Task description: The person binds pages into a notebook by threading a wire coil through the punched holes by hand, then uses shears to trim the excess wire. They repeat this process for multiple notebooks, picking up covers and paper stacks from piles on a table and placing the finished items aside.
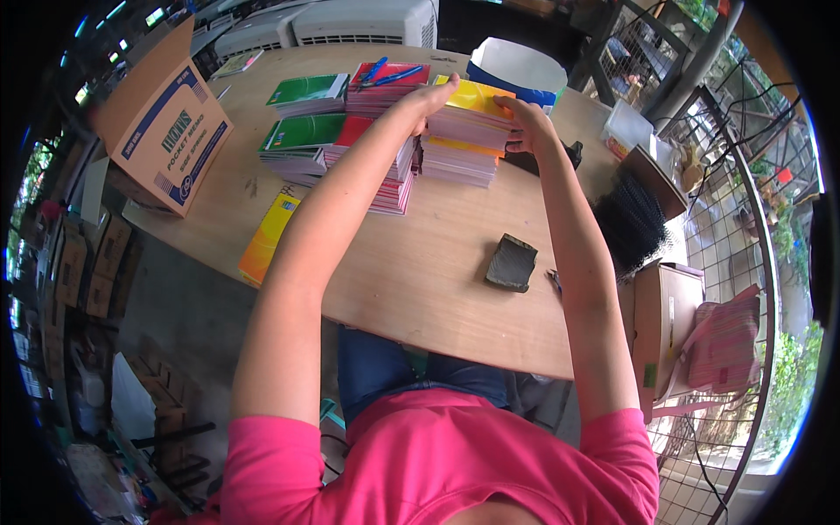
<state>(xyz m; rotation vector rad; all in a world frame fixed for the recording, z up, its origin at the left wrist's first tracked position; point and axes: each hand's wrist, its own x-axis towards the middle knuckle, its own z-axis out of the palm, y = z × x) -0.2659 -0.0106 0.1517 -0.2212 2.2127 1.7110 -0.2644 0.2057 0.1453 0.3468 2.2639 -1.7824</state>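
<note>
Both my arms reach to the far side of the table, where a tall stack of yellow-covered memo pads (470, 123) stands. At its left side, my left hand (429, 102) grips the upper pads, thumb along the top edge. My right hand (530, 125) clasps the right side, its thumb at the top corner and its fingers against the page edges. Just left are piles of red memo pads (404, 188) and green memo pads (304, 131), partly behind my left forearm. A blue-handled tool (394, 75) lies on the far red pile.
An open cardboard box (179, 131) stands at the table's left, a yellow memo pad (269, 234) near the front edge. A dark block (512, 262) lies mid-table. Black wire spirals (632, 223) and a cardboard box (665, 306) are at right; a white-and-blue container (516, 68) stands behind.
</note>
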